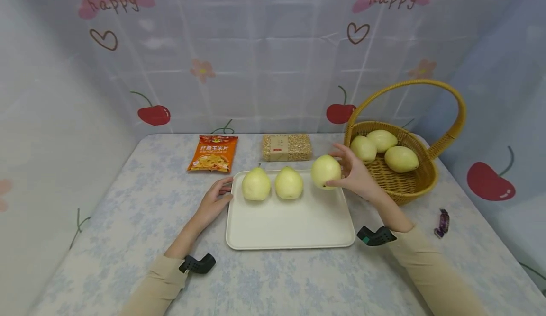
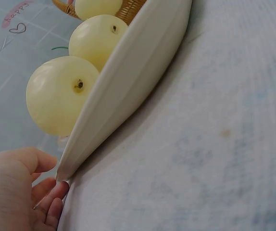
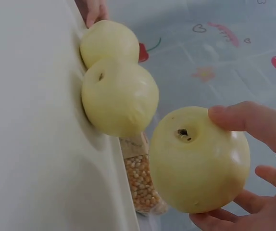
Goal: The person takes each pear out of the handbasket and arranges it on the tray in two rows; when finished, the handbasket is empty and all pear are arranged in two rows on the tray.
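In the head view, my right hand (image 1: 358,176) holds a pale yellow-green pear (image 1: 325,171) over the back right of the white tray (image 1: 290,228). In the right wrist view the thumb (image 3: 244,119) presses one side of this pear, with fingers under the other. Two more pears, a left one (image 1: 256,184) and a middle one (image 1: 288,183), sit side by side along the tray's back. At the tray's left edge rests my left hand (image 1: 213,201). Its fingertips (image 2: 57,190) touch the rim near the back corner, fingers loosely bent.
A wicker basket (image 1: 420,183) with a tall handle stands at the right, holding several pears (image 1: 401,159). Behind the tray lie an orange snack bag (image 1: 212,154) and a pack of corn kernels (image 1: 298,147). A purple-wrapped candy (image 1: 442,223) lies near the right edge.
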Demonstrator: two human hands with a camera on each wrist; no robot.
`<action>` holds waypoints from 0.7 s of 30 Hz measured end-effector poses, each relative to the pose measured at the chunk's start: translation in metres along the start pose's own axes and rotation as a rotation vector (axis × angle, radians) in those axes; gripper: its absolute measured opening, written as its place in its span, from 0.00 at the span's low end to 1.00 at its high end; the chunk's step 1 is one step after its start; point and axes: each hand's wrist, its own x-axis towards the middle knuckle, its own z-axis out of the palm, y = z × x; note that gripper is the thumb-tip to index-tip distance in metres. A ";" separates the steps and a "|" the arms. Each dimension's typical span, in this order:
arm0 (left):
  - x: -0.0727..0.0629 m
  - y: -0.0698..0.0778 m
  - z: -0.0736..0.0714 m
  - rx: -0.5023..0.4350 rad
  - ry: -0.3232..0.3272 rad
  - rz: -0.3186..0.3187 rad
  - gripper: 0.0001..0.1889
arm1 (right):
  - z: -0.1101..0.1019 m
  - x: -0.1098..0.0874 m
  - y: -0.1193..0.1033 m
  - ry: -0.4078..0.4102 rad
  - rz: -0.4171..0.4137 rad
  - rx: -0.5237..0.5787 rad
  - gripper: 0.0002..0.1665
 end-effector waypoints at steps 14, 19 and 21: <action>-0.003 0.014 -0.003 -0.009 -0.021 0.001 0.25 | 0.014 0.004 0.022 -0.056 0.049 -0.083 0.58; -0.006 0.014 -0.003 -0.008 -0.018 -0.013 0.25 | 0.018 0.004 0.026 -0.062 0.053 -0.109 0.57; -0.006 0.015 -0.004 -0.004 -0.012 -0.013 0.25 | 0.020 0.004 0.026 -0.059 0.058 -0.114 0.57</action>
